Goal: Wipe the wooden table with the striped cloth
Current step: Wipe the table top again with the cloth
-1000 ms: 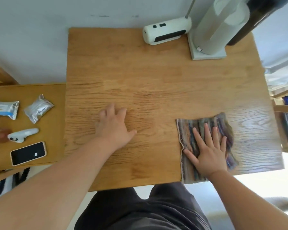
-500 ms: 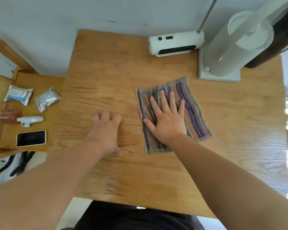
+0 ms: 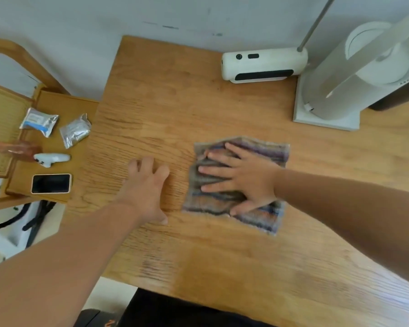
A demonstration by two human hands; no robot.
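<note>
The striped cloth (image 3: 265,215) lies flat near the middle of the wooden table (image 3: 165,95). My right hand (image 3: 243,177) presses down on it, palm flat, fingers spread and pointing left. The cloth bunches slightly under the fingers. My left hand (image 3: 147,188) rests flat on the bare wood just left of the cloth, fingers apart, holding nothing.
A white device (image 3: 262,64) and a white stand with a roll (image 3: 354,76) sit at the table's far right. A lower side table (image 3: 57,102) on the left holds two foil packets (image 3: 75,131), a small white controller (image 3: 51,159) and a phone (image 3: 50,183).
My right hand slid the cloth from the near right edge to the table's middle, then turned so its fingers point left. My left hand stayed pressed on the wood.
</note>
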